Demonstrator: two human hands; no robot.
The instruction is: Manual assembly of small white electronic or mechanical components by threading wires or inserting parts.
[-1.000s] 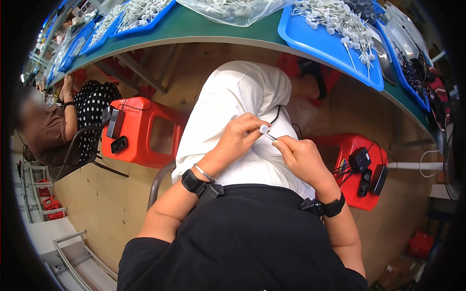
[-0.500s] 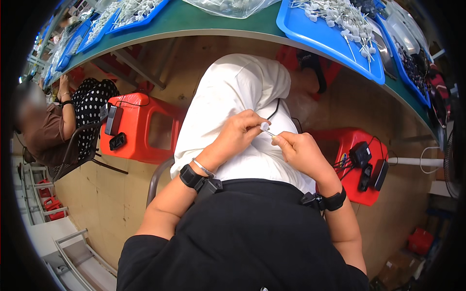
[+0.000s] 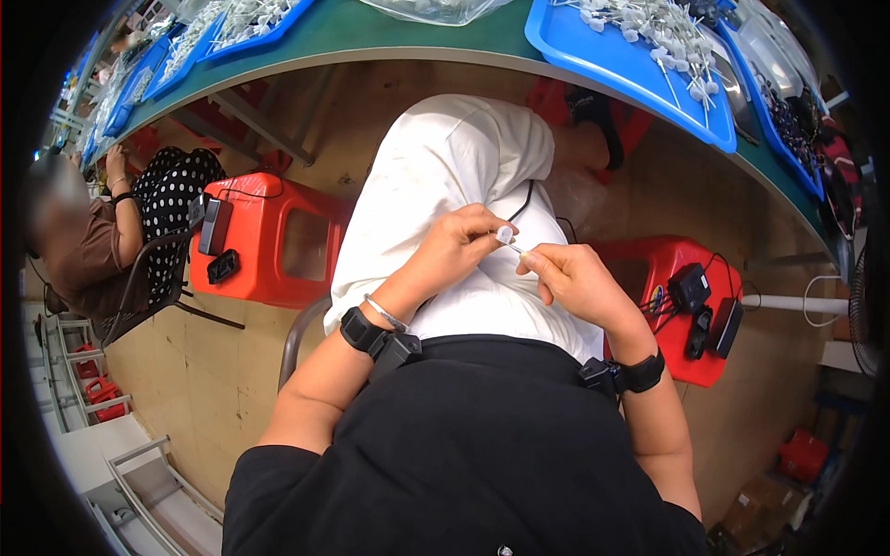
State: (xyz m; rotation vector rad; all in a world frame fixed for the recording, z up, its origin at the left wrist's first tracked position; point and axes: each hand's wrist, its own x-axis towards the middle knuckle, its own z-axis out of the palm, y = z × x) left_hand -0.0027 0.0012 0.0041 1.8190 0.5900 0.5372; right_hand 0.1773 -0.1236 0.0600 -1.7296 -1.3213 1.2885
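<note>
Over my lap, my left hand [image 3: 461, 243] pinches a small translucent white cap-like piece [image 3: 504, 234] between thumb and fingertips. A thin pale stem [image 3: 515, 248] runs from that piece toward my right hand [image 3: 567, 275]. The thumb and index finger of my right hand are closed on the stem's near end. Whether stem and cap are one part I cannot tell. Similar white-headed pieces on thin stems [image 3: 669, 57] lie heaped in a blue tray [image 3: 593, 54] on the table, ahead and to the right of my hands.
The green table [image 3: 371, 44] curves across the front, with more blue trays [image 3: 248, 46] and a clear plastic bag [image 3: 436, 7]. Red stools [image 3: 246, 269] on both sides carry black devices [image 3: 688, 289] and cables. A seated person [image 3: 102, 241] is at the far left.
My right hand has shifted slightly, and its lower fingers look less tightly curled. The white piece stays pinched in my left hand at nearly the same spot.
</note>
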